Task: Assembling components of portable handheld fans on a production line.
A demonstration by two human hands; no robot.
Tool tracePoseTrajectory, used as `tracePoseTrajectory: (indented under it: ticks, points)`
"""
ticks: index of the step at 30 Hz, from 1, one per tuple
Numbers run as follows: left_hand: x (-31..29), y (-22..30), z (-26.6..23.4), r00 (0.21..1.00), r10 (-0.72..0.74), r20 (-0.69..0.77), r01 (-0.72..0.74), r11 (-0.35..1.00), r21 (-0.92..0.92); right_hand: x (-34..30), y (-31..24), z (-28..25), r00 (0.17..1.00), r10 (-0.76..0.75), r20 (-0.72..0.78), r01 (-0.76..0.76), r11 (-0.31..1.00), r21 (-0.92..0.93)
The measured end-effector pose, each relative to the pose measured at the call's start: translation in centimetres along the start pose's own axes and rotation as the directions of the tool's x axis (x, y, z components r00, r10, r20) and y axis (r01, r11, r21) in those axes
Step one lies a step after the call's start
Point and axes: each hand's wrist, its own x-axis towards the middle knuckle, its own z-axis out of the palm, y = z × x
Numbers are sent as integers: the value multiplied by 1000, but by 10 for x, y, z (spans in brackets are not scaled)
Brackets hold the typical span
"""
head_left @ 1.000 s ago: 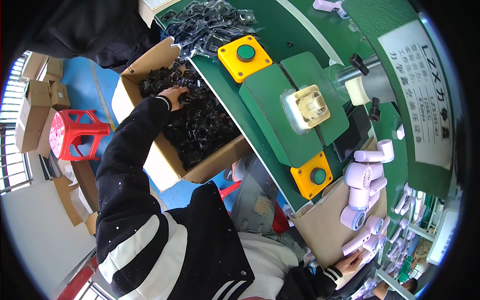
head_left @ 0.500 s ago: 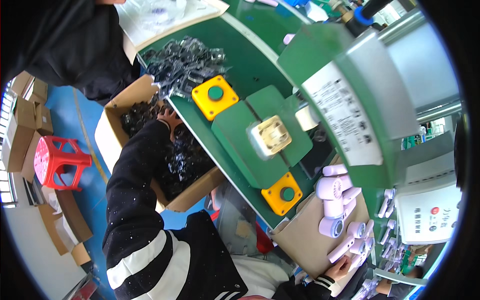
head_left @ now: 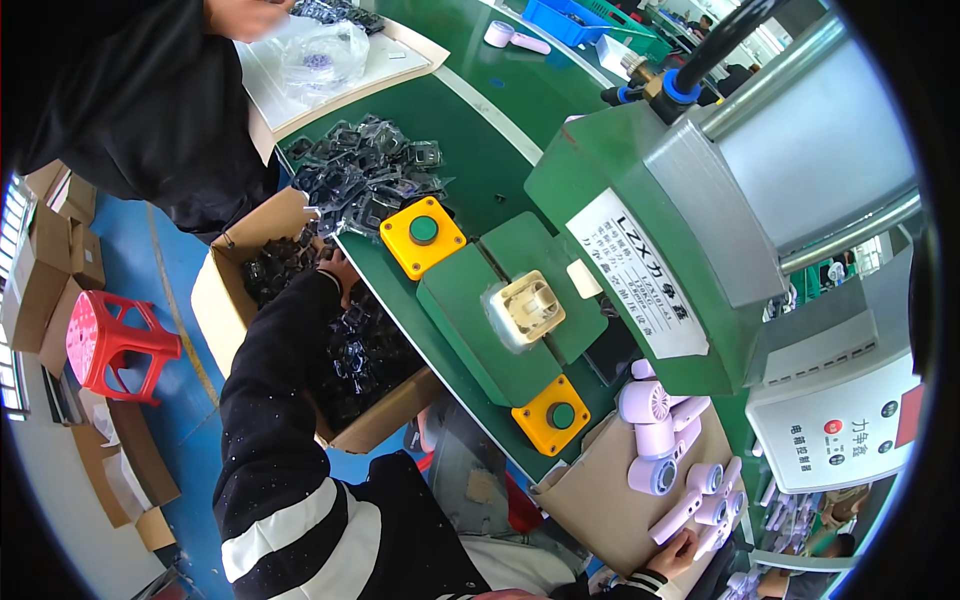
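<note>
My left arm reaches into a cardboard box [head_left: 222, 318] of black plastic parts [head_left: 362, 345]. My left hand [head_left: 340, 274] is down among those parts near the box's far side. Its fingertips are partly hidden, so whether it grips a part does not show. At the lower right, my right hand [head_left: 676, 553] has its fingers curled at the handle end of a lilac handheld fan [head_left: 708, 540] on a cardboard sheet [head_left: 600, 500]. More lilac fans [head_left: 655, 425] lie just beyond it.
A green press [head_left: 640, 250] stands over a cream fixture [head_left: 527, 308] between two yellow button boxes [head_left: 422, 237] [head_left: 550, 415]. Bagged black parts [head_left: 365, 180] are heaped on the green table. A co-worker's hand [head_left: 245, 15] is at upper left; a red stool [head_left: 120, 345] stands left.
The view has shifted slightly, showing more of the press and the far table. A co-worker's hand shows more at the upper left. My hands stay in about the same places.
</note>
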Motion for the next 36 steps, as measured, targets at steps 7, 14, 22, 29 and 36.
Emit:
tracePoseTrajectory:
  ticks: [7,14,22,29,36]
  points:
    - [46,-52,49,914,267,-307,-344,909,-236,4,-8,10,1000,13,9,-13,1000,5]
    - [43,-10,22,996,-79,43,77,996,52,-2,-4,-5,999,37,10,-37,999,16]
    - [9,3,8,986,48,-161,-46,999,16,-2,-4,1,999,50,0,-50,999,-10]
    - [36,-96,107,865,25,-501,-380,684,-623,7,4,12,999,37,39,-42,992,118]
    - [-106,10,-20,743,-276,-609,-133,832,-539,-5,5,-3,998,-3,-67,8,997,77]
